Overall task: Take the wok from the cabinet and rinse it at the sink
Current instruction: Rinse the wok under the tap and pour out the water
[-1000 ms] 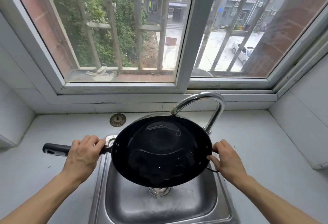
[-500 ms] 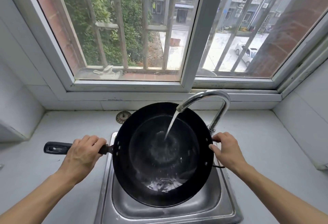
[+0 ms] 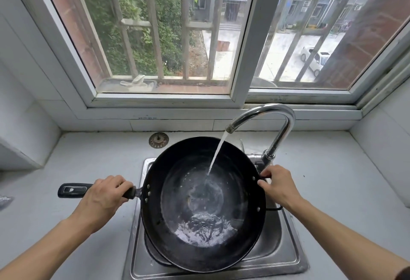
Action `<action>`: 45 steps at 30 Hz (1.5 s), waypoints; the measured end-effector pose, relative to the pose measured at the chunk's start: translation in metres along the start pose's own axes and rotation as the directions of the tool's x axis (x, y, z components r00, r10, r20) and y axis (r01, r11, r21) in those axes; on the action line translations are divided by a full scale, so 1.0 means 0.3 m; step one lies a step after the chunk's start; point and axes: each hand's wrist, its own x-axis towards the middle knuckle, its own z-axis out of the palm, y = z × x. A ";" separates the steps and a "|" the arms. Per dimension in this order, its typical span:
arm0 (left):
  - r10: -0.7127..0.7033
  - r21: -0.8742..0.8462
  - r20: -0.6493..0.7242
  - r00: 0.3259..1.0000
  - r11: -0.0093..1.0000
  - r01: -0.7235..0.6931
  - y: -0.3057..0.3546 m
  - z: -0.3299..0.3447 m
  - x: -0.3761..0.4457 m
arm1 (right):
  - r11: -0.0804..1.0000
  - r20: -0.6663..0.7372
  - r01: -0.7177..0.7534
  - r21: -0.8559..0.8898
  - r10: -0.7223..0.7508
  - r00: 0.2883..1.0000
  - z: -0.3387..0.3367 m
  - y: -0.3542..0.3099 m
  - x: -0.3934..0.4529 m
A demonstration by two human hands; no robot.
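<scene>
The black wok (image 3: 203,202) hangs over the steel sink (image 3: 286,255) between both hands — left hand (image 3: 104,197) wrapped round its long handle, right hand (image 3: 277,185) gripping the small side handle — while faucet (image 3: 266,120) water pools inside.

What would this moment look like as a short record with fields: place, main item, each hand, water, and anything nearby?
place: steel sink below a barred window
main item: black wok, tilted over the sink
left hand: grips the long handle
right hand: holds the wok's small side handle
water: runs from the faucet into the wok, pooling at its near side
nearby: drain strainer on the counter
</scene>
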 end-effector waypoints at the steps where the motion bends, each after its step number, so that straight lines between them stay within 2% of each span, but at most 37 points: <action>1: -0.006 -0.001 0.014 1.000 1.000 0.006 -0.003 0.010 -0.008 | 1.000 0.010 -0.008 0.001 0.008 1.000 0.015 0.005 -0.002; 10: -0.063 -0.015 0.088 0.994 0.998 0.064 -0.023 0.069 -0.032 | 1.000 0.054 -0.028 -0.003 0.028 0.998 0.078 0.016 0.005; 19: -0.120 -0.038 0.117 0.986 0.991 0.125 -0.011 0.086 -0.034 | 0.986 0.073 0.120 -0.111 -0.113 0.991 0.062 0.009 0.002; 24: -0.172 -0.046 0.138 0.975 0.983 0.180 -0.001 0.136 -0.057 | 0.983 0.015 0.164 -0.086 -0.163 0.986 0.048 -0.038 0.002; 33: -0.163 -0.066 0.095 0.982 0.983 0.170 0.029 0.165 -0.058 | 0.934 -0.015 0.259 -0.246 -0.271 0.963 0.018 -0.153 0.063; 39: -0.161 -0.023 0.131 0.978 0.986 0.166 0.026 0.163 -0.052 | 0.908 0.151 0.206 -0.366 -0.161 0.975 0.038 -0.237 0.161; 42: -0.163 0.047 0.177 0.971 0.986 0.157 0.031 0.151 -0.026 | 0.904 0.179 0.173 -0.390 -0.109 0.978 0.058 -0.240 0.192; 45: -0.155 0.067 0.196 0.968 0.987 0.144 0.043 0.143 -0.013 | 0.934 0.192 0.093 -0.344 -0.027 0.981 0.058 -0.225 0.197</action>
